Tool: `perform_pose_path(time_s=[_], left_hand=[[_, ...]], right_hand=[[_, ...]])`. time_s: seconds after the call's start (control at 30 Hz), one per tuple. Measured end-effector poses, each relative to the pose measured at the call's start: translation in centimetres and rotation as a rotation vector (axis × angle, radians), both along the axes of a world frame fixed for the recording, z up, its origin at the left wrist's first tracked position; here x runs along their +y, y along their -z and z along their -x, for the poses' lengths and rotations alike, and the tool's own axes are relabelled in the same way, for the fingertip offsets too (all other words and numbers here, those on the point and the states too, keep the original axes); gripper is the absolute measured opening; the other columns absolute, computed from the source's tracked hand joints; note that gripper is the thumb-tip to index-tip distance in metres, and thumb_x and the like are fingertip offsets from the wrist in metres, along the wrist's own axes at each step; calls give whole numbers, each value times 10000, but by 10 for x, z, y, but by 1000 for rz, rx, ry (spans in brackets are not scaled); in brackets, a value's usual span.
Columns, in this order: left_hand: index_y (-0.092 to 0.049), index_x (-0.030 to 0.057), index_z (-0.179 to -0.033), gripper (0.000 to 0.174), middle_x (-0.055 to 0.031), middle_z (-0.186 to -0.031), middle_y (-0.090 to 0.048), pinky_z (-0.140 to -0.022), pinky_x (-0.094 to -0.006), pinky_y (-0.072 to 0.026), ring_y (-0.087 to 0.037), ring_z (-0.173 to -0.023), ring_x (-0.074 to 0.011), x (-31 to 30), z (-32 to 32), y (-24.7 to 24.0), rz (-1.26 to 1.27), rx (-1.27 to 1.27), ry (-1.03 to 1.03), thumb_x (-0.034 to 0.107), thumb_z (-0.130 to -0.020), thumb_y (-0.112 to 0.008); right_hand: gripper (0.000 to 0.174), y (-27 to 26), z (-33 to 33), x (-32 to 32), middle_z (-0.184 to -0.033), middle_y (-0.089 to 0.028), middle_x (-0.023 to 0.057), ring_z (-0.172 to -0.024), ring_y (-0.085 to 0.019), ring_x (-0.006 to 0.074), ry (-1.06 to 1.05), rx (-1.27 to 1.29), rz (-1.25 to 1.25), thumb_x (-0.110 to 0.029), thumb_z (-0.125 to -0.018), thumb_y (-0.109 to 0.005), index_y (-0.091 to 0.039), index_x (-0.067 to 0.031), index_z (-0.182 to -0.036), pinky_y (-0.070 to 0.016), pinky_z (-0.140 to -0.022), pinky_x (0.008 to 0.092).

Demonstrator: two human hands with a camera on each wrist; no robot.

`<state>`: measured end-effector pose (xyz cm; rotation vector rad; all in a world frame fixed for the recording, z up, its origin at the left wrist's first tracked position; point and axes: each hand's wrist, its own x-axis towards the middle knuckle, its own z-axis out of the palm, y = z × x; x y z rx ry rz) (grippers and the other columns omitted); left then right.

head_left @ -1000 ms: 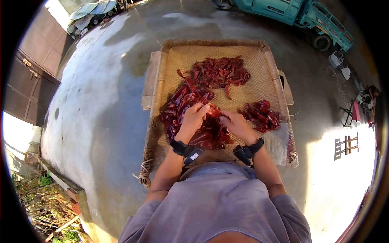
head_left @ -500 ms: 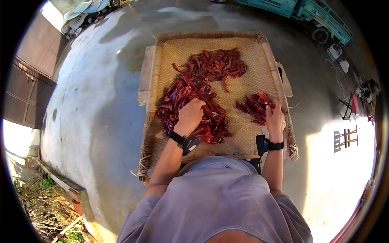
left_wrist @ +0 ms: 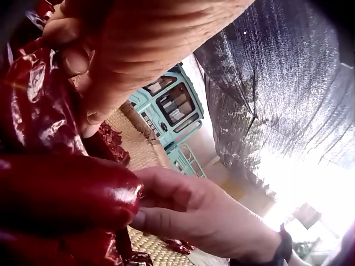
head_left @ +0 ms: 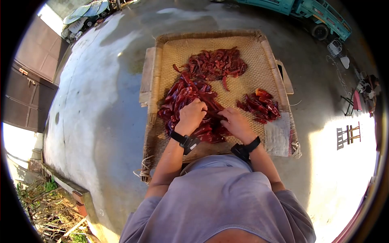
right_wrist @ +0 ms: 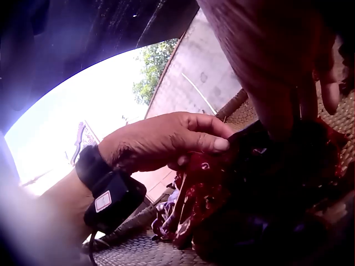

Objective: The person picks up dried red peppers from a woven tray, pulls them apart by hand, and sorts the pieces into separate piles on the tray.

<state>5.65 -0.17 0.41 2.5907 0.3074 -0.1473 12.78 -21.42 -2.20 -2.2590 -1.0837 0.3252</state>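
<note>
Glossy dried red chili peppers lie in a large pile (head_left: pixel 184 94) on the left of a woven tray (head_left: pixel 168 48). Over this pile, my left hand (head_left: pixel 192 116) has its fingers curled and grips chili peppers. Its thumb (right_wrist: pixel 213 143) presses on a wrinkled one in the right wrist view. My right hand (head_left: pixel 240 125) is at the pile's right edge. In the left wrist view, its thumb and fingers close around the tip of a smooth, plump red chili pepper (left_wrist: pixel 72 191). Other peppers and the hands partly hide both grips.
A heap of smaller, drier chilies (head_left: pixel 216 64) lies at the tray's far side. A small group of chilies (head_left: pixel 261 106) is at the right, by a pale cloth (head_left: pixel 277 135). Boards (head_left: pixel 146 77) stick out beneath the tray. A teal three-wheeled truck (head_left: pixel 308 18) stands beyond.
Half a second ago, my right hand moved from the main pile to the small right-hand group. It is now back beside my left hand, and an orange-red chili shows on that group.
</note>
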Motion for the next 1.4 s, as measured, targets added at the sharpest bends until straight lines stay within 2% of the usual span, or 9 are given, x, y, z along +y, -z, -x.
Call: perform_pose_path(time_s=[0.2, 0.43, 0.47, 0.53, 0.8, 1.0, 1.03, 1.27, 1.4], left_hand=[[-650, 91, -1200, 266, -113, -1156, -653, -819, -429, -541, -660, -987, -313, 1, -7, 1, 67, -166, -91, 164, -945, -660], [-622, 66, -1240, 279, -135, -1170, -655, -750, -441, -570, -676, -939, -333, 8, -48, 22, -135, -194, -6, 126, -968, -608], [-619, 57, -1239, 277, -139, -1168, -655, -731, -440, -575, -678, -921, -336, 9, -54, 31, -156, -228, 12, 120, -970, -601], [-616, 45, -1236, 272, -148, -1169, -647, -698, -438, -581, -681, -890, -342, 10, -63, 40, -205, -203, 38, 111, -973, -592], [-629, 1, -1045, 131, -212, -1085, -572, -597, -432, -558, -656, -722, -365, 16, -77, 66, -331, -68, 82, 34, -922, -597], [-642, 102, -1016, 73, -97, -1062, -619, -735, -459, -526, -651, -852, -330, 8, -65, 31, -61, -90, 18, 142, -960, -618], [-644, 103, -1031, 91, -91, -1054, -634, -742, -457, -527, -656, -866, -326, 4, -60, 21, -25, -139, 46, 146, -954, -625], [-651, 118, -1188, 250, -87, -1074, -701, -808, -429, -539, -672, -922, -312, -10, -40, -11, 174, -195, 140, 166, -942, -642], [-648, 108, -1231, 286, -110, -1169, -670, -782, -439, -565, -681, -941, -317, -7, -42, 8, 45, -152, 105, 115, -946, -620]], right_hand=[[283, 4, -18, -22, -1087, -649, 179, -986, -634, 381, 254, 61, -269, -155, -957, -613, -627, -38, -1214, -508, -843, 437], [321, -12, -49, -76, -1102, -668, 145, -924, -665, 309, 747, -248, -91, -250, -993, -621, -637, -30, -1227, -531, -801, 438], [336, -14, -51, -82, -1185, -640, 150, -1035, -635, 321, 828, -172, -66, -237, -986, -635, -616, -51, -1266, -519, -857, 446], [359, -6, -52, -89, -1280, -591, 156, -1154, -574, 347, 943, -438, -95, -201, -973, -650, -587, -70, -1301, -493, -936, 451], [309, -6, -38, -67, -1288, -582, 139, -1184, -534, 359, 690, -348, -167, -115, -948, -648, -604, -80, -1252, -472, -979, 472], [268, -7, -17, -34, -1187, -621, 130, -1095, -594, 323, 425, -170, -248, -146, -951, -662, -620, -65, -1203, -508, -915, 420], [288, -12, -15, -29, -1173, -626, 135, -1088, -611, 314, 418, 86, -319, -168, -961, -661, -615, -57, -1222, -512, -905, 399], [286, -23, -8, -10, -1095, -658, 129, -959, -672, 279, 320, 206, -426, -186, -956, -676, -652, -58, -1211, -541, -801, 382], [257, -16, -19, -26, -1061, -670, 114, -943, -667, 261, 495, 19, -375, -191, -962, -672, -669, -64, -1186, -538, -803, 391]])
